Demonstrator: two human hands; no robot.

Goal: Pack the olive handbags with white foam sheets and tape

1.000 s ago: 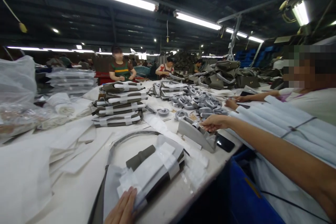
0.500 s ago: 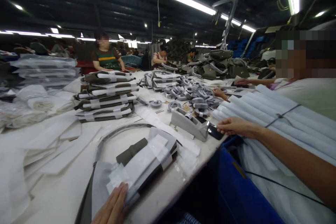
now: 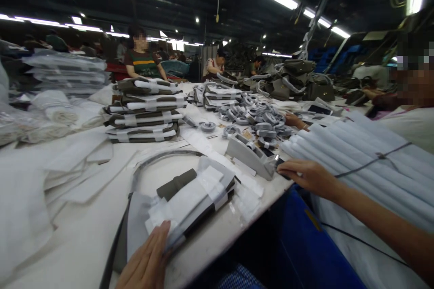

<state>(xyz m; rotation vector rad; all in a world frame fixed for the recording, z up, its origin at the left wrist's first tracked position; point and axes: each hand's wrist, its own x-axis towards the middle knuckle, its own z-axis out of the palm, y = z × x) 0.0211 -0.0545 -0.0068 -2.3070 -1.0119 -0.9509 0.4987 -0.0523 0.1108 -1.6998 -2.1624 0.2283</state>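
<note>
Under both of my hands runs the long white worktable (image 3: pixel 84 235), crowded from end to end. To the right of my right hand lies a tied bundle of white paper rolls (image 3: pixel 356 153), with a blue bin (image 3: pixel 305 253) below that hand at the table's edge. Well beyond my left hand stands a stack of wrapped bags (image 3: pixel 144 110), and further right a heap of tape rolls (image 3: pixel 257 117), where a co-worker's hand (image 3: pixel 294 120) rests.

My left hand (image 3: pixel 147 262) lies flat, fingers together, pressing the near corner of the wrapped grey bag (image 3: pixel 190 198); it pins the bag and grasps nothing. The bag sits just beyond that palm, its strap arcing away across the table. My right hand (image 3: pixel 305 176) hangs loosely spread at the table's edge, just right of the grey tape dispenser (image 3: pixel 251 156), covering a dark phone; whether it touches the phone I cannot tell.

I judge the loose white wrapping could spring open if my left palm lifts, and the phone, so near the edge, could be knocked into the bin.

Compared with a second ago, my right hand has drawn back from the dispenser toward the edge; the left has stayed on the bag.
</note>
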